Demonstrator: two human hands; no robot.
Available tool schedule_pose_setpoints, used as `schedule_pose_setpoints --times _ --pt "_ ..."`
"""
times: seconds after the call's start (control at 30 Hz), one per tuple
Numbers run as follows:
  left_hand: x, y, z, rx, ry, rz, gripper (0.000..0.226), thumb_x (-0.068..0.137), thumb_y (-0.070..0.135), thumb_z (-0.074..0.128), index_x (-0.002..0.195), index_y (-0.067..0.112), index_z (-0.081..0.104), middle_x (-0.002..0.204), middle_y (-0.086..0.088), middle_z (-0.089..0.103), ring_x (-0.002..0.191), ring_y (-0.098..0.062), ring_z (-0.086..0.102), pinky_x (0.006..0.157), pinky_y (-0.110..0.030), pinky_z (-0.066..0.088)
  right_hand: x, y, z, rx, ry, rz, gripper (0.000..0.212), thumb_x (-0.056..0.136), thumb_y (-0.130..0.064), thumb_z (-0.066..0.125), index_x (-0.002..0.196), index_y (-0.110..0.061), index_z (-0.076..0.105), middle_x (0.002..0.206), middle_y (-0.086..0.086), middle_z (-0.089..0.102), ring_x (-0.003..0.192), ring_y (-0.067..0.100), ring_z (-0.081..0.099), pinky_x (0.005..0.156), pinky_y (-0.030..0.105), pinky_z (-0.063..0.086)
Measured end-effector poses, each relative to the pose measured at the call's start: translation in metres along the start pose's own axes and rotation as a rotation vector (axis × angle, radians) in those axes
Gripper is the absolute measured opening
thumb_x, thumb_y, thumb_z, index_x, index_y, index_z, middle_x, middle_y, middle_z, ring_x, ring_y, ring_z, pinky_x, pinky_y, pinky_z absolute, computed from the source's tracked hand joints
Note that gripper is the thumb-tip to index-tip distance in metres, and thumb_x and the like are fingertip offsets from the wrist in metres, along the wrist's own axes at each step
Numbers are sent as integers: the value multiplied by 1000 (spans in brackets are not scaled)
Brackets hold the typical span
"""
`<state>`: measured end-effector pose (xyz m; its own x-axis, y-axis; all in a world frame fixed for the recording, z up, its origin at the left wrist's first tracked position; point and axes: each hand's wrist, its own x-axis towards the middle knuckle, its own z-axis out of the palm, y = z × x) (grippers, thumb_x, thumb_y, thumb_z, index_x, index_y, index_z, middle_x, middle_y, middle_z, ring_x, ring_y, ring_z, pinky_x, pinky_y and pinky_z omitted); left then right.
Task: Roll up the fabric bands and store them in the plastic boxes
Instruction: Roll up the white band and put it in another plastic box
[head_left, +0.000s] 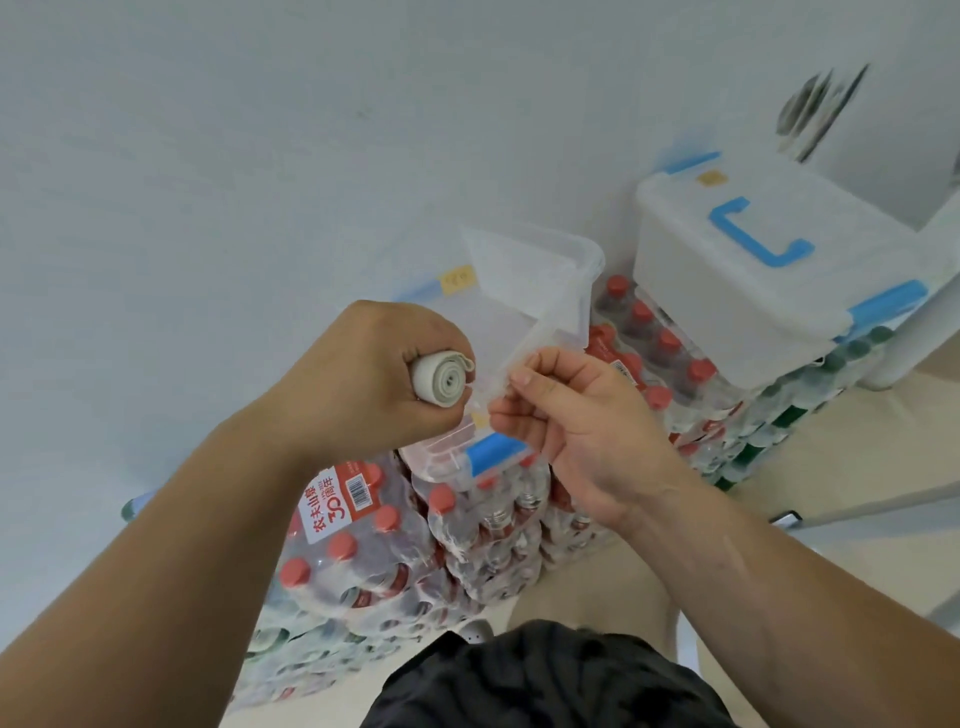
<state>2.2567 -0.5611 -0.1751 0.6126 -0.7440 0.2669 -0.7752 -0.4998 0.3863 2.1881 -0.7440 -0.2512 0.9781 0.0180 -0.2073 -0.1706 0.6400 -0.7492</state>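
Head view, left to right: the left hand (358, 374) is fisted around a rolled band (441, 375), fingers curled tight about its side so that only the spiral end faces the camera, with the loose tail tip showing at the upper right of the coil. The roll is held in the air, just left of the open box (545, 291), which sits on stacked packs of bottles (363, 540).

The band looks soft and light (a woven strip, by the look of it), so it should squash a little and spring loose if let go; gripping round the side with the tail pinned under a finger seems the safe hold.

The right hand (576, 421) has its fingers bent and close together near the clear lid edge (524, 358); whether they pinch it I cannot tell. Farther right stands a shut box (769, 280) with blue handle.
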Motion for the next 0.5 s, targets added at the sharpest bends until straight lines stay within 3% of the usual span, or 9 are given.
schedule_pose_setpoints --times 0.2,0.3,0.5 --pt "15 -9 -11 93 -101 176 27 70 18 94 90 8 79 81 -3 76 71 -22 70 63 -32 54 1 -5 -1 -9 5 34 9 74 -8 72 80 -2 70 69 11 69 64 18 71 62 24 61" --pt "24 -13 -11 70 -133 210 24 73 20 92 88 7 79 79 -3 75 69 -23 70 63 -31 52 1 -7 -1 -96 44 38 12 84 -11 69 74 -6 74 69 10 69 64 18 71 60 25 60" --pt "33 -14 -8 -36 -163 210 16 81 23 85 83 9 77 76 2 72 68 -16 66 63 -25 50 -5 -7 -2 -205 52 4 12 96 -1 61 87 -2 68 76 12 69 75 20 71 71 26 60"
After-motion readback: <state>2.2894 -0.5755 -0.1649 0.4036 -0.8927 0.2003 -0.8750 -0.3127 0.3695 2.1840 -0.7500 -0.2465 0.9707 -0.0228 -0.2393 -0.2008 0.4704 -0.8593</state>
